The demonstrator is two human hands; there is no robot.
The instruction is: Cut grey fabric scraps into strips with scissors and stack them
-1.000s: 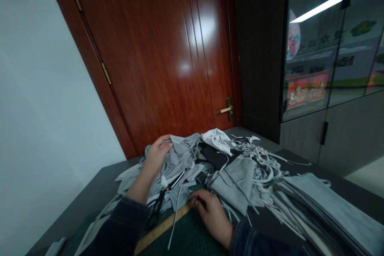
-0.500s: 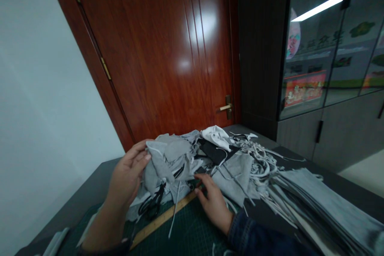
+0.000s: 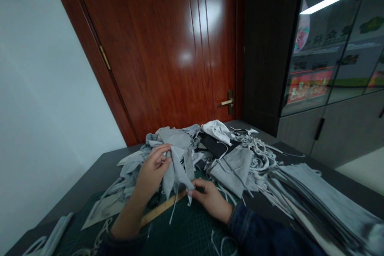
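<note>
My left hand pinches the upper part of a grey fabric piece lifted out of the heap of scraps. My right hand grips the lower end of the same piece, just above a wooden ruler that lies slanted on a green cutting mat. A thin pale strip dangles from the piece across the ruler. Both sleeves are dark denim.
A heap of grey, white and black fabric scraps covers the dark table. A stack of long grey pieces lies at the right. Loose strips lie at the left front. A red-brown door stands behind.
My left hand moved right and closed on the grey piece, pulling it up from the heap. My right hand shifted from the ruler to take its lower end. The scissors are hidden now.
</note>
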